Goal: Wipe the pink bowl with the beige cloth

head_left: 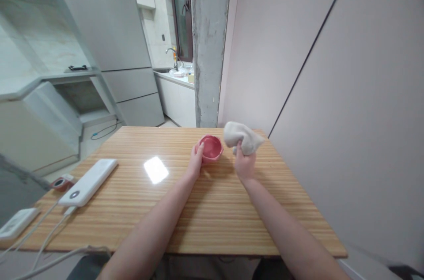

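A small pink bowl (213,147) with a wavy rim is near the far side of the wooden table (139,218), tilted a little toward me. My left hand (196,160) grips its left side, thumb over the rim and the other fingers hidden behind it. Just right of the bowl, my right hand (245,163) is closed on a bunched white cloth (241,135), held above the table and apart from the bowl. Part of the cloth hides the fingertips of that hand.
On the table's left lie a white power bank (91,183) with cables, a reddish roll-like object (61,183) and a white power strip (18,223). A wall (324,94) runs along the right. Beyond the table stand a concrete pillar (212,46) and a fridge (102,28).
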{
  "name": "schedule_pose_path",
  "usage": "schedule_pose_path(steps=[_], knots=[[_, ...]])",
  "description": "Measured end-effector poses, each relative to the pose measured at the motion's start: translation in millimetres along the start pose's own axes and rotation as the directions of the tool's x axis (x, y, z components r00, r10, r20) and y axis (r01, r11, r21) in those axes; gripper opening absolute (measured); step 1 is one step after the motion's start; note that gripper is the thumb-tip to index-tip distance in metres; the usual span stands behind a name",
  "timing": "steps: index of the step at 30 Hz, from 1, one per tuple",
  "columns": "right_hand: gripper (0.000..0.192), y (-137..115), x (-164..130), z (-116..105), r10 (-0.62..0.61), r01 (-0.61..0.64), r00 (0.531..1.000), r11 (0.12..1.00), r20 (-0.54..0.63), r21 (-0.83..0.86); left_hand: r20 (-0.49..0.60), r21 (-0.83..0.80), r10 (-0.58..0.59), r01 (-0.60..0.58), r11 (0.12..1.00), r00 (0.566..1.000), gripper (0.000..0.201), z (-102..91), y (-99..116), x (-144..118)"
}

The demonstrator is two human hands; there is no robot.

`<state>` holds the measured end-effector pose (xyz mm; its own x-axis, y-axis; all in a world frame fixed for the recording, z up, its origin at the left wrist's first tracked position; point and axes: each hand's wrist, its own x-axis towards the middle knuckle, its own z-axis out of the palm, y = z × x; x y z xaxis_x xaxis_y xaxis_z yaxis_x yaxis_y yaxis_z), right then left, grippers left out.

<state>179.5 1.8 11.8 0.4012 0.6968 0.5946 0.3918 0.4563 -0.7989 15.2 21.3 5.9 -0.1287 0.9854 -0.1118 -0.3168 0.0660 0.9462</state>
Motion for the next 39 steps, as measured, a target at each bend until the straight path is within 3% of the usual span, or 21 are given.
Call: schedule_pose_path(steps=[1,2,4,7,10,14,18,23,28,30,33,35,39], knots=[[0.032,2,5,-3,-0.022,0.020,0.999,0.999,-0.044,-0.034,-0.008,0.017,-0.007,0.007,1.000,1.000,0.049,-0.5,-1,1],[0.033,3,10,-6,-0.072,0.071,0.997,0.994,-0.011,-0.082,-0.009,0.037,-0.005,0.005,0.999,1.000,0.048,-0.2,-2,1],[0.038,5,17,-9,-0.181,0.217,0.960,0.962,0.212,-0.165,0.016,0.064,0.010,-0.011,0.998,1.000,0.046,2.2,-5,0],[0.048,6,19,-6,-0.218,0.362,0.827,0.912,0.518,-0.194,0.049,0.023,-0.012,0.011,1.000,0.999,0.047,6.2,-5,-2],[0.057,5,12,2,-0.222,0.380,0.775,0.912,0.592,-0.156,0.030,-0.093,-0.080,0.082,0.992,0.996,0.051,6.6,4,-4],[0.053,-8,-7,18,-0.263,0.338,0.735,0.941,0.626,-0.002,-0.021,-0.170,-0.035,0.031,0.985,0.999,0.059,4.5,16,-7],[0.048,-25,-21,25,-0.277,0.304,0.747,0.951,0.605,0.060,-0.046,-0.203,-0.004,-0.006,0.979,0.999,0.056,9.2,18,-14],[0.023,-25,-6,5,-0.210,0.316,0.811,0.943,0.547,-0.106,0.070,-0.175,0.056,-0.043,0.984,0.996,0.055,14.2,20,-13],[0.014,-24,4,-8,-0.219,0.420,0.746,0.887,0.628,-0.190,0.173,0.024,-0.116,0.114,0.993,0.978,0.063,4.8,28,-9],[0.024,-29,-5,2,-0.194,0.357,0.755,0.923,0.626,-0.144,0.116,-0.027,-0.089,0.093,0.995,0.989,0.052,3.2,27,-8],[0.051,-39,-26,21,-0.186,0.279,0.760,0.959,0.623,-0.053,-0.062,-0.184,0.009,-0.021,0.983,0.998,0.041,7.1,24,-9],[0.053,-43,-32,28,-0.172,0.269,0.753,0.961,0.635,-0.059,-0.095,-0.235,0.046,-0.067,0.970,0.994,0.040,11.7,22,-11],[0.029,-35,-17,13,-0.126,0.310,0.769,0.931,0.627,-0.193,0.114,-0.199,0.091,-0.067,0.978,0.989,0.045,12.1,27,-14]])
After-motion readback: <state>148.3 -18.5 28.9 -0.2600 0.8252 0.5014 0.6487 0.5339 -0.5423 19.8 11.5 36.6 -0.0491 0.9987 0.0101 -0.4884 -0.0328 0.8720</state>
